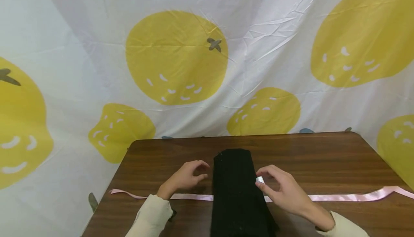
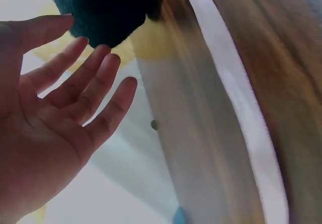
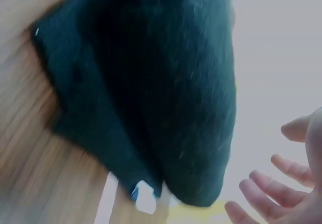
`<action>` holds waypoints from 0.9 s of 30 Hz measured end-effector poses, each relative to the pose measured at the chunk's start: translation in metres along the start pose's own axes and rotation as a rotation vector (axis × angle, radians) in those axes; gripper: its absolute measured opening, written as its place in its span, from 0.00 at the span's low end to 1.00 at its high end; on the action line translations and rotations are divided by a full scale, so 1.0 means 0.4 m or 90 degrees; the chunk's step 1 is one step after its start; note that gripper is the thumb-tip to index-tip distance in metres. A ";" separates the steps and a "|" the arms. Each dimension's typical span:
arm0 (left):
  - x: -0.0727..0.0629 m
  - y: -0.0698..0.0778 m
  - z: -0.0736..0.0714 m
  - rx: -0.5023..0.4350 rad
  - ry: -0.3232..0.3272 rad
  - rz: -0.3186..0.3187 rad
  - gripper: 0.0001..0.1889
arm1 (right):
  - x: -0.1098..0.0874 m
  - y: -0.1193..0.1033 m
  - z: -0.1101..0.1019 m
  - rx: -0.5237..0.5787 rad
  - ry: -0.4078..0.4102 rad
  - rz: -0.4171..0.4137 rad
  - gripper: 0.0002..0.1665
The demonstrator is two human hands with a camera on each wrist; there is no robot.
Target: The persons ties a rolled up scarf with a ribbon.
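One nudge from left hand (image 1: 185, 177) or right hand (image 1: 286, 190), fingers loosely parted, and the black cloth (image 1: 236, 190) could slide, dragging the pink ribbon (image 1: 343, 197) askew!

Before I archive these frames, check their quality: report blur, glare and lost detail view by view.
Head: mostly sharp, though the black cloth shows little texture; left wrist: a pale, glare-like sheen covers part of the wooden table, and the scene looks soft; right wrist: the table's grain is smeared, while the white tag and pale backdrop look washed out.
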State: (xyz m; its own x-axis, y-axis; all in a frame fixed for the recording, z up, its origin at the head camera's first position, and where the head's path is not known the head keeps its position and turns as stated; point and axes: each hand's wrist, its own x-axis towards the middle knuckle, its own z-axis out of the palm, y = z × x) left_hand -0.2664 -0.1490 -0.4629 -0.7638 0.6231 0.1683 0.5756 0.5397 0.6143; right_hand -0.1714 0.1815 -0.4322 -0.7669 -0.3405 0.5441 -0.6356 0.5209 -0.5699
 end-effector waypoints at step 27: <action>-0.040 -0.041 0.009 -0.085 -0.083 -0.118 0.12 | -0.040 0.219 -0.018 0.101 -0.176 0.207 0.16</action>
State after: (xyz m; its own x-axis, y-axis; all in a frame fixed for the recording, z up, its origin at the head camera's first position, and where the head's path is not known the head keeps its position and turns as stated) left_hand -0.2625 -0.1658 -0.4787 -0.8033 0.5932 -0.0522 0.3791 0.5770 0.7234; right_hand -0.2143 0.2384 -0.4864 -0.9103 -0.3865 0.1485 -0.3469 0.5160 -0.7832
